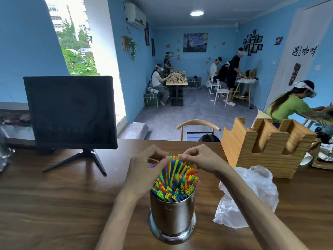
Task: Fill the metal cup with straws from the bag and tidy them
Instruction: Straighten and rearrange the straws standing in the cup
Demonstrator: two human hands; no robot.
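Pinching: both hands work at the far tips of the straws (175, 179), fingers curled in.
Left hand (146, 170): its grip closes thumb and fingertips on straw tips at the left of the bundle; some ends hide behind the fingers.
Right hand (200, 158): its grip nips a few straw tips at the top right of the bundle between thumb and forefinger.
Straws: red, yellow, green, blue and orange, packed tight, fanning away from the viewer, their near open ends level with one another.
Metal cup (172, 216): upright on the table (63, 204), between the two forearms, full of straws, its flared base near the front edge.
Plastic bag (250, 197): clear, crumpled, lying just right of the cup under the right forearm; whether any straws are inside, I cannot tell.
Wooden holder (259, 148): notched box behind the bag at the right.
Monitor (71, 112): dark screen on a three-legged stand, far left.
Beyond: a blue-walled room with people at tables.
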